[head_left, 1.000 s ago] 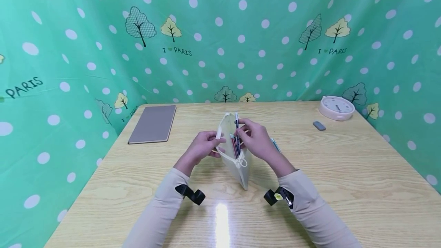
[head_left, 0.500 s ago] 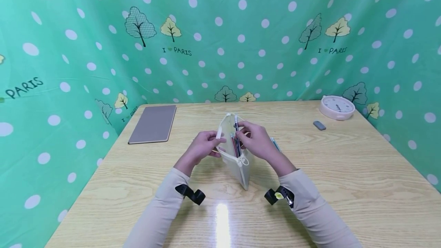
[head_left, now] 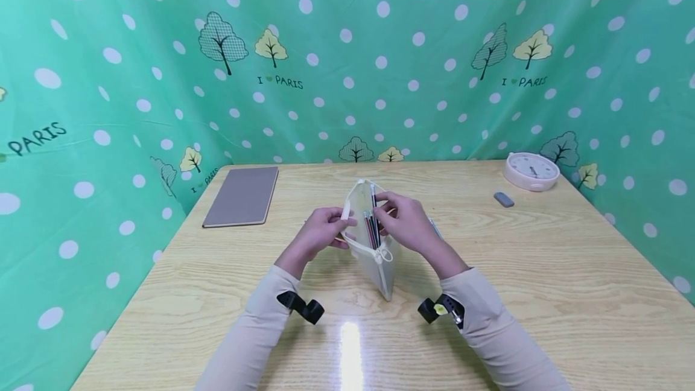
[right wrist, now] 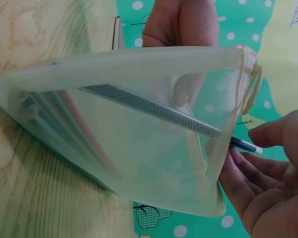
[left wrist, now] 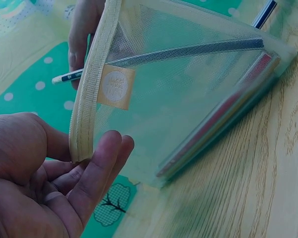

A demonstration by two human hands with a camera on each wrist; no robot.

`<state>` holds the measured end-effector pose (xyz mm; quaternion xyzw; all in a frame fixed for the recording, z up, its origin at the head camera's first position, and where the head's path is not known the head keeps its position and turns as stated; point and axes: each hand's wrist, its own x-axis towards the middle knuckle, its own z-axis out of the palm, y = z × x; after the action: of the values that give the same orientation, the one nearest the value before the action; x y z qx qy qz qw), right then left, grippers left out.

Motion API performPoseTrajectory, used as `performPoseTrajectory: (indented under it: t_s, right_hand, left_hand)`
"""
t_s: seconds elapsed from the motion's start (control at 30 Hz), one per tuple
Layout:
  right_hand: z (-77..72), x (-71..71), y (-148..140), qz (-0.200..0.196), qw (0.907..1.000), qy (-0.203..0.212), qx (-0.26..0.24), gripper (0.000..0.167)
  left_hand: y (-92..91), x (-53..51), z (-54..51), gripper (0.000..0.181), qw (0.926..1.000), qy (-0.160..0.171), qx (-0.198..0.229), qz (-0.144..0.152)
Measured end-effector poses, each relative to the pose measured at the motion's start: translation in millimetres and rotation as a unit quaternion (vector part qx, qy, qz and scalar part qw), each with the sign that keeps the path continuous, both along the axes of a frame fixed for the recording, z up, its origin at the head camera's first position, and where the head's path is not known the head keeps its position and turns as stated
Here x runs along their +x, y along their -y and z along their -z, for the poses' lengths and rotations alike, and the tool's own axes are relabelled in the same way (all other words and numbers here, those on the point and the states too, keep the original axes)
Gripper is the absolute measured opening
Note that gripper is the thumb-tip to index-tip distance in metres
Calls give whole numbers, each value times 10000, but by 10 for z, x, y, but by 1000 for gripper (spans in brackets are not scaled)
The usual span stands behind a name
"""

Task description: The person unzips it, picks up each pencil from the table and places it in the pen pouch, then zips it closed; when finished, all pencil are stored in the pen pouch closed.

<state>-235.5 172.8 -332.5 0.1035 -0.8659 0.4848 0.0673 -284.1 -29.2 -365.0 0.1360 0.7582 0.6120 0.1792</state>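
Observation:
A pale mesh zip pouch [head_left: 381, 267] stands on edge with its mouth spread and several pencils [head_left: 371, 231] inside. My left hand [head_left: 321, 231] pinches the zip edge at the left side of the mouth, beside a small tan label [left wrist: 116, 87] in the left wrist view. At the opposite side, my right hand [head_left: 403, 217] holds a dark striped pencil [right wrist: 246, 145] near its white-tipped end, which sticks out of the mouth. That pencil slants down through the pouch. A zip pull ring [right wrist: 256, 87] hangs by the mouth.
Another pencil [head_left: 435, 228] lies on the wooden table [head_left: 543, 270], partly behind my right hand. A grey notebook [head_left: 241, 197] lies at back left. At back right are a grey eraser [head_left: 503, 199] and a pink round clock [head_left: 531, 170]. A patterned curtain [head_left: 380, 47] surrounds the table.
The striped pencil in my right hand has sunk slightly deeper into the pouch, and the fingers have lowered a little with it. My left hand stays on the zip edge.

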Motion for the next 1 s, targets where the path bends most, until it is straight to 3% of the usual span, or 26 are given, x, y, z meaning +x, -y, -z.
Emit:
performPoseTrajectory:
  t_s: [0.37, 0.57, 0.7, 0.8, 0.9, 1.0]
  right_hand:
    - [-65, -11, -46, -163, 9992, -57, -370, 31]
    - [-126, -68, -190, -585, 9926, 340, -1012, 35]
    - [-190, -121, -395, -373, 9907, 574, -1176, 36]
    - [-220, -212, -524, -280, 9928, 838, -815, 36]
    - [-193, -335, -615, -328, 9922, 1204, 62, 36]
    - [-87, -429, -731, -490, 9804, 1485, 1197, 37]
  left_hand:
    - [-1, -7, -5, 34, 10000, -7, 63, -74]
    - [19, 1, 19, 30, 9997, -48, 33, -232]
    - [-2, 5, 24, 31, 9999, -85, 17, -129]
    - [-23, 5, 26, 31, 9999, -110, 78, -9]
    - [-11, 2, 32, 30, 9999, -74, 107, -49]
    - [15, -4, 34, 30, 9998, -52, 80, -167]
